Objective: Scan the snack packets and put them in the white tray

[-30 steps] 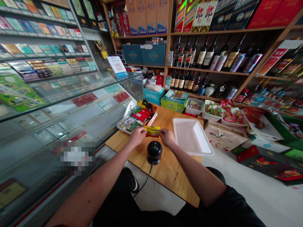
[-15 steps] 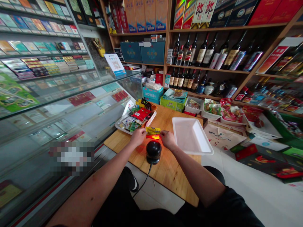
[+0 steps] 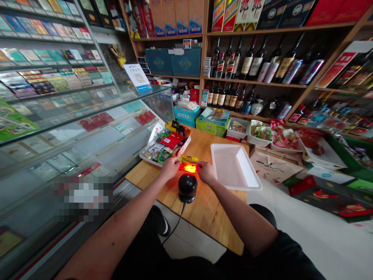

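Between my two hands a small yellow and red snack packet (image 3: 189, 160) is stretched out above the wooden table. My left hand (image 3: 171, 167) pinches its left end, and my right hand (image 3: 205, 172) pinches the right end. Just below the packet, on my side, stands a black barcode scanner (image 3: 187, 188) with a cable. Its red-orange light falls brightly on the packet's lower part. Left of my left hand, a white tray (image 3: 142, 156) holds many mixed snack packets (image 3: 167, 144). To the right of my right hand lies a white plastic tray (image 3: 230, 165) with nothing in it.
The wooden table (image 3: 221, 221) stands before my knees. A glass display counter (image 3: 110, 128) runs along the left. Behind the table are a green box (image 3: 211, 127), trays of snacks (image 3: 260, 134) and shelves of bottles (image 3: 247, 64). A paper bag (image 3: 274, 167) lies at the right.
The scanner's light on the packet has become much brighter. Both hands keep their hold on the packet; the view has shifted slightly.
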Demonstrator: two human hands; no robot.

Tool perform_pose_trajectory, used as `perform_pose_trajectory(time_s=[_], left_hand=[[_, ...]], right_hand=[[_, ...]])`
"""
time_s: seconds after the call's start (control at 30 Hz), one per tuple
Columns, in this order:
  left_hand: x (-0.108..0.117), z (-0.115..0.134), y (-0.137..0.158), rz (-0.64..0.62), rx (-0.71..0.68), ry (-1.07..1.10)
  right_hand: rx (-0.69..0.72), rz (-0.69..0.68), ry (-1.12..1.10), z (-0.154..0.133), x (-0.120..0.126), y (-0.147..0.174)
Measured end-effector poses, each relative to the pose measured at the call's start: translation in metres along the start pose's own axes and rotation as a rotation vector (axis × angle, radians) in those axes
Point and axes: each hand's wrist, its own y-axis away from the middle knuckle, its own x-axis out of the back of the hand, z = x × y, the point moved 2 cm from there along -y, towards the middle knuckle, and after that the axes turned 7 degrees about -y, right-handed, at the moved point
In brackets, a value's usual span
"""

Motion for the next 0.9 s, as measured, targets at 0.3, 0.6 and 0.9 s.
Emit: perform_pose_trajectory(time_s=[0.3, 0.6, 0.9], left_hand=[[-0.008, 0.025, -0.022, 0.041, -0.009, 0.076], [-0.044, 0.080, -0.032, -0.062, -0.014, 0.119], [-0.102, 0.135, -0.030, -0.266, -0.006, 0.235]], right_hand=[[-0.021, 0.106, -0.065, -0.006, 0.036, -0.004], [-0.067, 0.216, -0.110, 0.033, 0.089, -0.003], [-0.221, 0.329, 0.021, 0.089, 0.143, 0.011]])
